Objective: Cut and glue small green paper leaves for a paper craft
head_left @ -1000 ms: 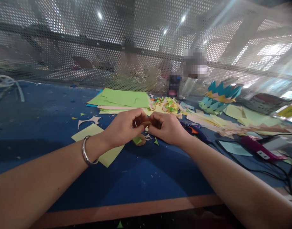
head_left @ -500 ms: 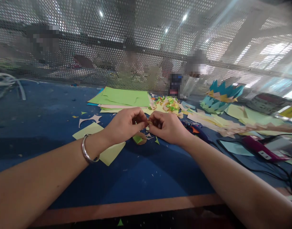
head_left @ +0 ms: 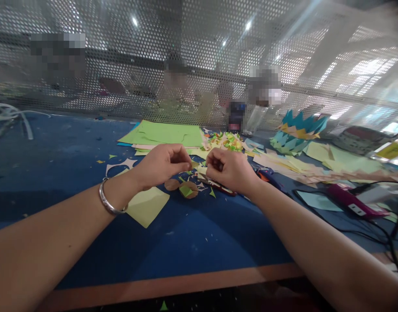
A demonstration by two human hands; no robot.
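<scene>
My left hand (head_left: 163, 167), a silver bangle on its wrist, pinches a small yellowish piece of paper (head_left: 194, 165) between thumb and fingertips. A short gap away, my right hand (head_left: 229, 169) is closed with its fingers curled; whatever is in them is hidden. Beneath the hands lie a small brown paper disc (head_left: 172, 185) and a larger brown disc (head_left: 194, 193) with a green paper scrap (head_left: 186, 191) on it. A pale yellow sheet (head_left: 148, 207) lies partly under my left wrist. Cut paper scraps (head_left: 212, 193) are scattered near my right hand.
Behind the hands are a stack of green sheets (head_left: 169, 133) and a heap of small paper curls (head_left: 229, 142). Rightward are a blue tool with an orange part (head_left: 273, 178), a zigzag paper crown (head_left: 299, 132), a magenta power strip (head_left: 353, 200) and black cables. A perforated metal screen (head_left: 199, 93) stands behind.
My hands have come apart from where their fingertips met; the left moved leftward with the small paper. The small brown disc and scraps between them now show.
</scene>
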